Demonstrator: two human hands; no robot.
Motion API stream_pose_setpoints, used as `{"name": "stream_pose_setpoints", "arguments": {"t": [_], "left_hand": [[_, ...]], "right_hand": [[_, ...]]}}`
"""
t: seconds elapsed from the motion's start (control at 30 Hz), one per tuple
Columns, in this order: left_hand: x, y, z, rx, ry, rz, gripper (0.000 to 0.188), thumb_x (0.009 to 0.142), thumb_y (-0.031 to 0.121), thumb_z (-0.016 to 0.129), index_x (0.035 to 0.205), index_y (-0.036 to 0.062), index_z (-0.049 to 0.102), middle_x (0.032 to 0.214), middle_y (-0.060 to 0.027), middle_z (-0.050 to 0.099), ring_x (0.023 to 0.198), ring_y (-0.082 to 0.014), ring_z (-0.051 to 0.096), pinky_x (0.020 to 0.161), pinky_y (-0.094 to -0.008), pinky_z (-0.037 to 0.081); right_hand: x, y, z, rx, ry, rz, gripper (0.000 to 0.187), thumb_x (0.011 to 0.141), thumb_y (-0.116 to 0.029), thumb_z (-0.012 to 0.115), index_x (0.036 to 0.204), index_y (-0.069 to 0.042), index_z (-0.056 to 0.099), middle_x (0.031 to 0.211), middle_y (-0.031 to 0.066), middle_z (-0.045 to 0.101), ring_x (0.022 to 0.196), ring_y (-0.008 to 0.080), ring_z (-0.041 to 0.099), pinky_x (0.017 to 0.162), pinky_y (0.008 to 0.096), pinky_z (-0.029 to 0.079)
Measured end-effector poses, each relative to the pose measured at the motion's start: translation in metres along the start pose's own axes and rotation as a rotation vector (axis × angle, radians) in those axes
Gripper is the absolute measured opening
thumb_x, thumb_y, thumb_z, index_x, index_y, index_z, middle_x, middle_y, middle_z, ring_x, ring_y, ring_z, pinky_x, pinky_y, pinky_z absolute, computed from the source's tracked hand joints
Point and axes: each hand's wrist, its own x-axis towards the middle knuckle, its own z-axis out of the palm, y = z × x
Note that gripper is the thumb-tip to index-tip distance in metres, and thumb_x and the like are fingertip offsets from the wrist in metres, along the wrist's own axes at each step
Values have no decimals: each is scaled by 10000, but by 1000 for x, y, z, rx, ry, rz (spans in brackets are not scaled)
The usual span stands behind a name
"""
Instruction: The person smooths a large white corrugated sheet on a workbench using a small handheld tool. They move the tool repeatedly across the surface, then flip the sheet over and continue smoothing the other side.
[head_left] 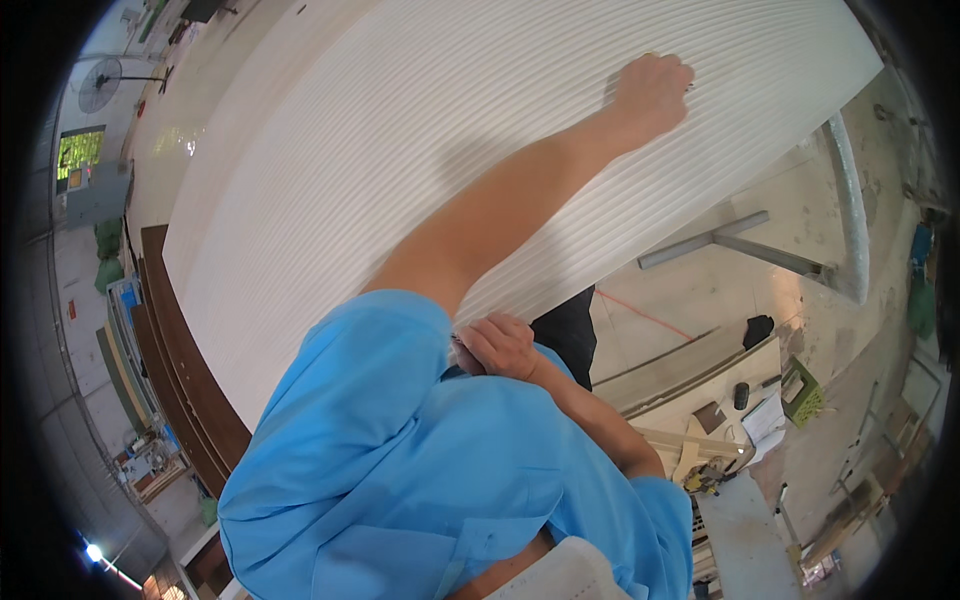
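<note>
A large white panel with fine parallel ridges [400, 150] fills the upper middle. My left arm stretches across it toward the far right, and my left hand [652, 95] is closed in a fist on the ridged surface. A small dark bit shows by its fingers; what they hold is hidden. My right hand [497, 345] is close to my body at the panel's near edge, its fingers curled and pressed together. Whatever lies under those fingers is hidden from view.
Below the panel's right side is a grey metal frame [850, 210] on the floor. A bench at lower right carries a black cylinder [741, 395], an open notebook [764, 420] and a yellow tool [708, 478]. Brown boards [180, 350] stand at left; a fan [100, 85] is farther back.
</note>
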Motion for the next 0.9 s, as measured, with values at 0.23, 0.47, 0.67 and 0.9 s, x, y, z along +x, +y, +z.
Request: {"name": "stream_pose_setpoints", "arguments": {"t": [0.23,0.47,0.67,0.9], "left_hand": [[-253,-31,-151,27,19,-214,66,880,56,703,926,53,750,858,-115,694,791,-328,646,714,-460,516],[-397,-22,-267,147,-34,-457,31,845,-8,708,862,14,692,813,-126,661,766,-293,625,680,-413,488],[-206,-32,-119,5,72,-136,53,856,56,695,808,50,673,770,-132,624,721,-336,600,664,-451,482],[30,-5,29,28,4,0,128,918,146,630,952,56,715,972,-119,710,888,-358,661,789,-486,545]], "right_hand": [[2,0,-1,-16,-19,-10,165,772,-133,756,900,-91,660,790,25,627,654,177,617,554,314,489],[0,2,4,-18,8,-34,159,759,-159,754,881,-90,678,776,25,652,588,188,600,513,293,448],[1,2,1,-23,18,-44,180,778,-160,751,911,-89,653,767,32,608,617,196,598,541,318,476],[2,0,-2,-2,-4,-6,261,776,-131,785,980,-73,634,769,42,597,637,207,600,554,335,495]]}}
